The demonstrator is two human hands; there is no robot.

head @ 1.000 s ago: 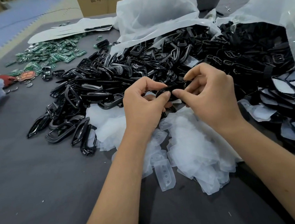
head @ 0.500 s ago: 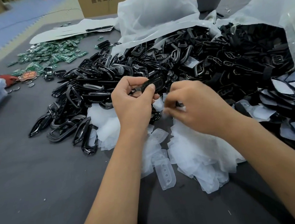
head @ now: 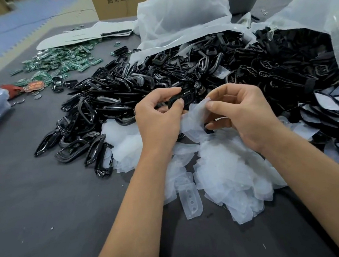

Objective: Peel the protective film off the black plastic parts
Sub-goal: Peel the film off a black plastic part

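head cam | worn | faces forward-down | close over table (head: 48,210)

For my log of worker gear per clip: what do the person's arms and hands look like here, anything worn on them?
Both forearms are bare up to the frame edge; no sleeves show. The left hand and the right hand wear no gloves, and no rings, watch or wristband are visible. The fingernails are short and unpainted. There is a small dark spot on the right forearm.

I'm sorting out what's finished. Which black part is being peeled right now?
The black part pinched in the left hand, lifted above the pile; the right hand pulls its film away.
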